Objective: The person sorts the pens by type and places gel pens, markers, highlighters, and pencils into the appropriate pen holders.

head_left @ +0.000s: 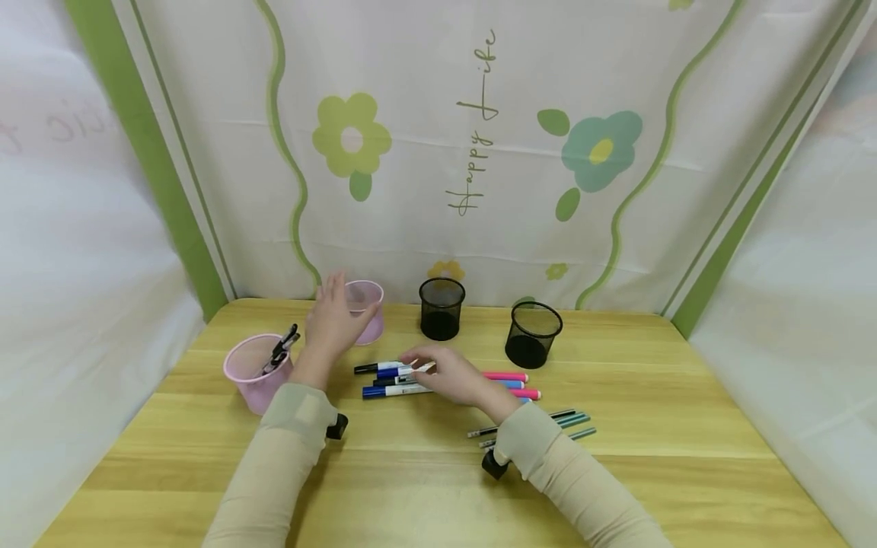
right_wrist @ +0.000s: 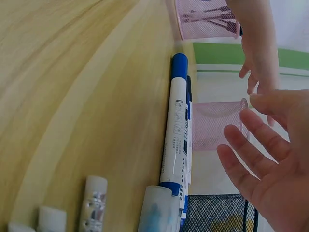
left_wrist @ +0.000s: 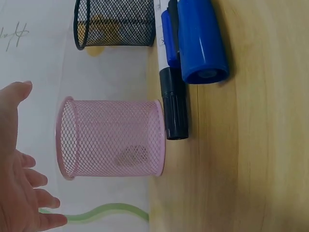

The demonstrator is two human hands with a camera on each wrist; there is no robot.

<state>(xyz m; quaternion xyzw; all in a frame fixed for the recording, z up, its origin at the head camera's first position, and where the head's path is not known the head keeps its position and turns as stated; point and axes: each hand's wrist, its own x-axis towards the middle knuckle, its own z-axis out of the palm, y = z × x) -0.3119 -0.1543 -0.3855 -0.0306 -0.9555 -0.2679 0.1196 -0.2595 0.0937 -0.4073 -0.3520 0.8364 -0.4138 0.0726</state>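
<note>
My left hand [head_left: 334, 323] is beside a pink mesh pen cup [head_left: 371, 329] at the back, fingers spread and holding nothing. In the left wrist view that cup [left_wrist: 113, 140] looks empty, with the fingers apart from its rim. My right hand [head_left: 448, 374] hovers over a row of whiteboard markers with blue and black caps, one of them a blue-capped marker [head_left: 375, 392]. Its fingers are loosely bent; the right wrist view shows nothing in the hand [right_wrist: 270, 159] and the blue-capped marker [right_wrist: 175, 125] below it on the table.
Another pink mesh cup [head_left: 256, 390] at the left holds several black pens [head_left: 279, 354]. Two black mesh cups [head_left: 441, 326] [head_left: 527, 352] stand at the back. Pink-ended markers [head_left: 508, 377] lie right of the right hand, and several pencils [head_left: 578, 420] lie near the right sleeve.
</note>
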